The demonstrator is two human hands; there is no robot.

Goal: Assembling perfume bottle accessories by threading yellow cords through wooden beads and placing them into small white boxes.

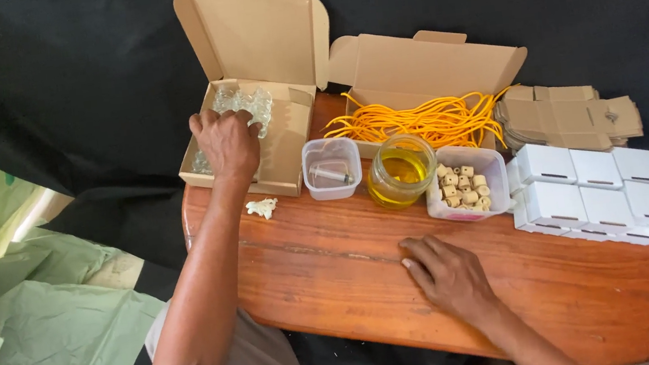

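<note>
Black cloth hangs behind and around a long wooden table (336, 280) with rounded ends, and crumpled green sheeting (20, 327) lies at the left. At the table's far edge stand two open cardboard boxes: the left box (286, 142) holds small clear glass pieces (247, 103), the right box (426, 71) holds a tangle of orange cord (424, 121). To the right sits a block of small white boxes (614, 192), touching one another in rows, with a stack of flat brown card blanks (564, 116) behind them. In front of the cardboard boxes, in a row, are a clear plastic tub (331, 169) with a small tube inside, a glass jar (400, 171) of yellow liquid, and a second tub (465, 183) filled with pale wooden beads. A small whitish scrap (263, 207) lies on the wood near the left box. The left hand (226, 141) reaches into the left box, fingers curled down over the glass pieces; whether it grips one I cannot tell. The right hand (449, 274) lies flat and open on the table, holding nothing
</note>
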